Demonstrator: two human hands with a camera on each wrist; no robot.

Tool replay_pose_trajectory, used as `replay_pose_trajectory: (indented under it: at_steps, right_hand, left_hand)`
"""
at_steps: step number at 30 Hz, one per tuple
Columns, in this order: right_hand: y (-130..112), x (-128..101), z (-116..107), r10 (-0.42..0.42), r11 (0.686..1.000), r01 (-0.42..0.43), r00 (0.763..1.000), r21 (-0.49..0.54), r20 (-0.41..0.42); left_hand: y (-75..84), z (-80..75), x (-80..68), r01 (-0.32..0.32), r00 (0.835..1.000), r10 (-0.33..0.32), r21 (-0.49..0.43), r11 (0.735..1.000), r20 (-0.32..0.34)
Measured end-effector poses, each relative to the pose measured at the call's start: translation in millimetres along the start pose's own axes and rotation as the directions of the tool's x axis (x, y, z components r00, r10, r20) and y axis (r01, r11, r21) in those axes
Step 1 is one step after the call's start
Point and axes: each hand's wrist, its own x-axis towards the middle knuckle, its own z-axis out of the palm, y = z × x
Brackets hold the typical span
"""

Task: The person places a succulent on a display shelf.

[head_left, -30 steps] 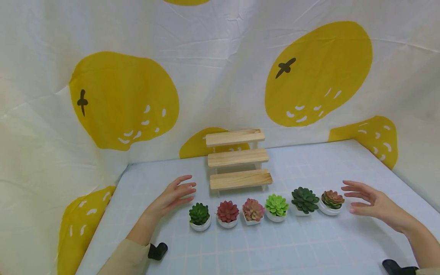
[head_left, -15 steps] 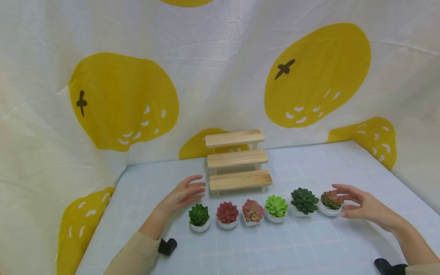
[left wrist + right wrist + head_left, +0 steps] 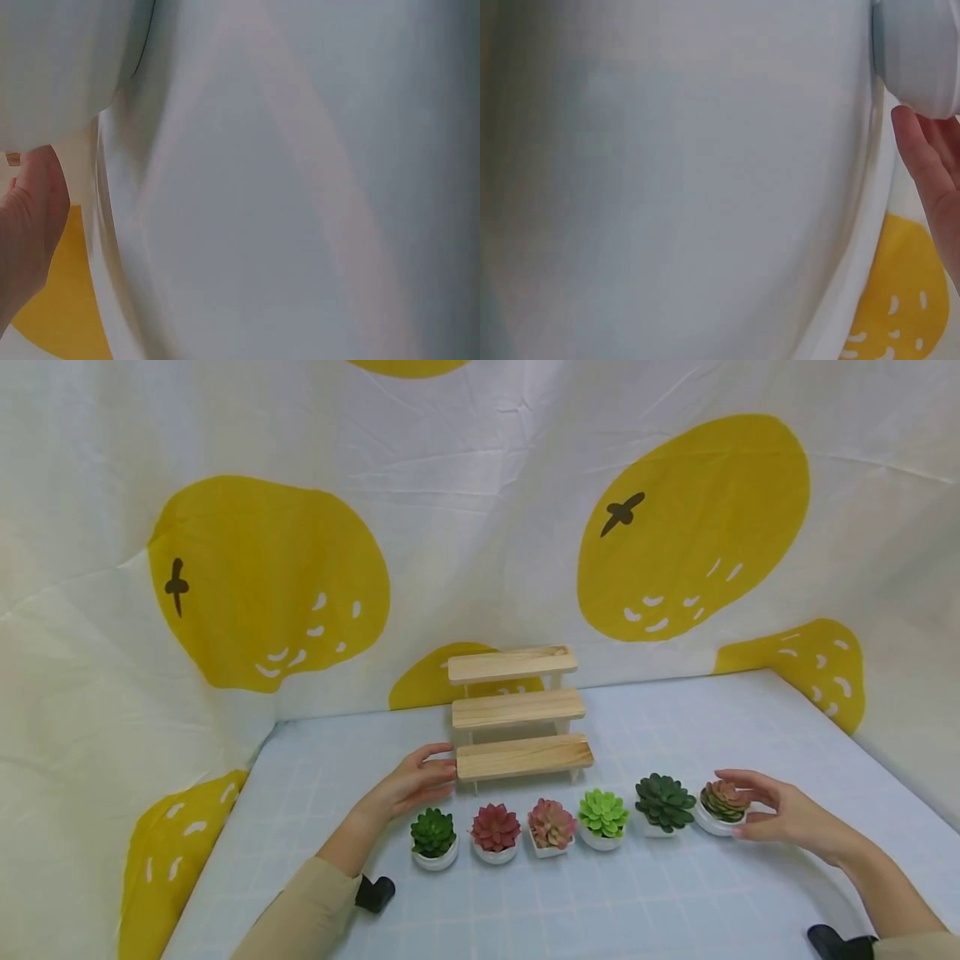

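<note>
At the right end of a row of potted succulents stands a reddish-green succulent [image 3: 723,802] in a round white pot [image 3: 716,826]. My right hand [image 3: 787,814] curves loosely about its right side, fingers behind the leaves and thumb beside the pot. In the right wrist view the thumb [image 3: 922,161] is close to the white pot [image 3: 922,60]; firm contact cannot be made out. My left hand [image 3: 411,787] has its loosely bent fingers by the left end of the lowest step of a three-step wooden shelf [image 3: 525,757]. Behind the dark green succulent [image 3: 432,832], that hand holds nothing.
Between the end plants stand a red succulent [image 3: 496,828], a pink one [image 3: 552,824], a bright green one [image 3: 603,814] and a large dark green one [image 3: 664,803]. A pale checked cloth [image 3: 570,910] covers the table. A fruit-print curtain [image 3: 480,527] hangs behind.
My right hand has moved left, from beside the reddish-green succulent to around its right side. My left hand has moved right, up to the shelf's lowest step. The plants and shelf have stayed put.
</note>
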Motion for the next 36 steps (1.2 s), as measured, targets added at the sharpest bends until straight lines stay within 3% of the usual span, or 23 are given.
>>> replay_pose_trajectory:
  at_steps: [15,30,36]
  right_hand:
    - [-1,6,4,0.02,1.0,-0.02,1.0,-0.022,-0.004]
    - [-11,11,-6,0.141,0.976,-0.145,0.989,-0.163,-0.037]
    - [-18,14,-9,0.157,0.973,-0.163,0.986,-0.163,-0.049]
  left_hand:
    - [0.2,4.7,6.2,0.03,1.0,-0.03,0.003,1.0,-0.004]
    - [3.4,11.0,12.9,0.058,0.996,-0.06,-0.028,0.998,-0.06]
    - [3.8,12.1,11.8,0.067,0.995,-0.07,-0.042,0.997,-0.07]
